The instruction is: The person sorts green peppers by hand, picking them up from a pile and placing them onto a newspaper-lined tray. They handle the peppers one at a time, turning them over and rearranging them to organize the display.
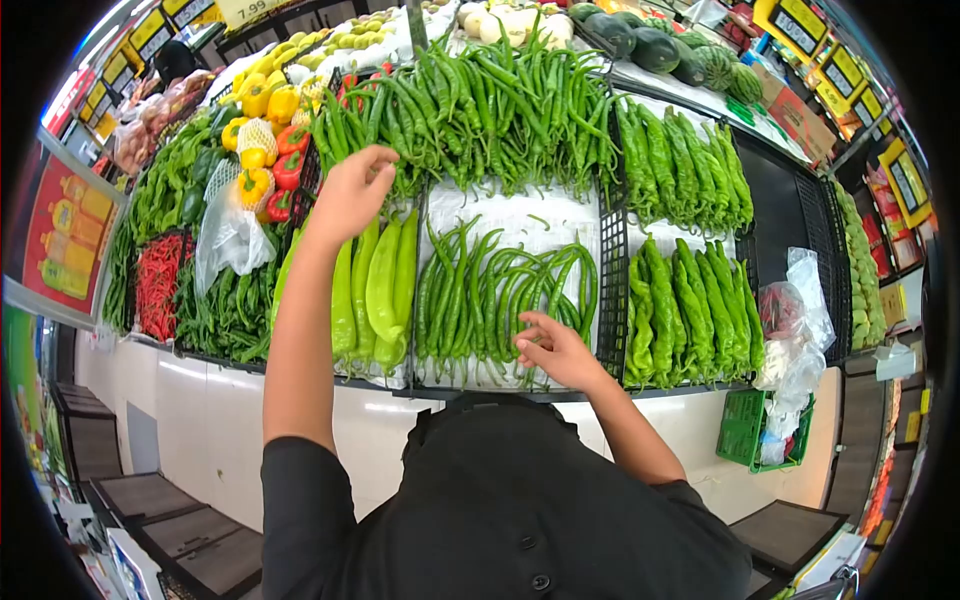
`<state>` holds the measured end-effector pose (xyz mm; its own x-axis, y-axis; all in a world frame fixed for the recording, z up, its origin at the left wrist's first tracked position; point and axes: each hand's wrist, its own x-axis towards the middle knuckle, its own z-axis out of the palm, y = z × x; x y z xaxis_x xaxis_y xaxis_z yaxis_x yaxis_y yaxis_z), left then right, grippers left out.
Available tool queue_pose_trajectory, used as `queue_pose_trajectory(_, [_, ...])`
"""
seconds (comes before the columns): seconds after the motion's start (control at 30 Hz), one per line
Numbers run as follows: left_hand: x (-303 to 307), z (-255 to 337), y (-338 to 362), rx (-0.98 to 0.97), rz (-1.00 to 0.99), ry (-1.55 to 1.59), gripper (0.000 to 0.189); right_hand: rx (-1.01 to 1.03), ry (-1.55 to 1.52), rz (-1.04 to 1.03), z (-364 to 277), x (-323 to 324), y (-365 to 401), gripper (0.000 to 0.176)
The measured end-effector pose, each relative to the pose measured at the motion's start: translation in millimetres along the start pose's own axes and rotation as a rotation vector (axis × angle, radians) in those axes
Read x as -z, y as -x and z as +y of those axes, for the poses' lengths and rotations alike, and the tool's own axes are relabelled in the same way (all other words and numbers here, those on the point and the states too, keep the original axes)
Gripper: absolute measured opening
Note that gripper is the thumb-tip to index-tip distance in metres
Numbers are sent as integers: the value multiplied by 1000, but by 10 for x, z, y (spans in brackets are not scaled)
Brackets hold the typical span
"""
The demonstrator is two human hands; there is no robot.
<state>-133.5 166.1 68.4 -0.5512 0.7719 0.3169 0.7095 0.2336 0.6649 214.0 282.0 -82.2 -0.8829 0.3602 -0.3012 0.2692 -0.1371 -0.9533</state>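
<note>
My left hand [360, 190] reaches over the left end of a heap of long green chili peppers [480, 110]. Its fingers are loosely bent, with a gap beside the thumb, and nothing shows in them. My right hand [555, 352] hovers at the front edge of a row of thin, curved green chili peppers [450, 290]. Its index finger and thumb are apart, and no pepper is visible in its grasp. Between heap and row lies a white liner [510, 212] with a few stray chilies. Broad pale green peppers [388, 285] lie beneath my left forearm.
Wrinkled green peppers [690, 310] fill the bin on the right, behind a black crate wall [612, 280]. Leftward are red chilies [158, 285], a plastic bag [230, 235] and yellow bell peppers [255, 100]. A green basket [742, 425] stands low at right.
</note>
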Motion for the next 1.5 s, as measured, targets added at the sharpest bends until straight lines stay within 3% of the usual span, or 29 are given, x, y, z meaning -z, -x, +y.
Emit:
queue_pose_trajectory(0.13, [-258,-456,-872,78,-47,-63,32,35,34,64,46,56,240,51])
queue_pose_trajectory(0.23, [-398,-719,-1346,63,30,-271,39,23,35,137,159,122,406,48])
queue_pose_trajectory(0.33, [-463,-895,-1611,284,-55,-473,50,7,-7,212,244,171,577,46])
queue_pose_trajectory(0.47, [-637,-1084,-1716,459,-153,-411,70,-17,-16,297,340,248,697,43])
queue_pose_trajectory(0.73, [-709,-1016,-1662,477,-116,-315,84,-25,57,294,344,383,561,42])
queue_pose_trajectory(0.83, [-720,-969,-1644,361,-105,-360,86,11,102,260,265,421,436,42])
queue_pose_trajectory(0.97, [-704,-873,-1630,477,-114,-157,87,21,117,232,213,412,366,42])
queue_pose_trajectory(1.13, [-776,-842,-1661,453,-155,-320,93,-3,113,221,315,396,429,42])
queue_pose_trajectory(1.23, [-786,-1091,-1753,308,-101,-414,93,4,113,239,379,400,474,43])
queue_pose_trajectory(1.3, [-655,-1031,-1766,435,-130,-65,92,0,112,254,384,406,491,43])
queue_pose_trajectory(1.5, [66,-530,-1605,535,-77,337,47,0,145,245,383,400,472,42])
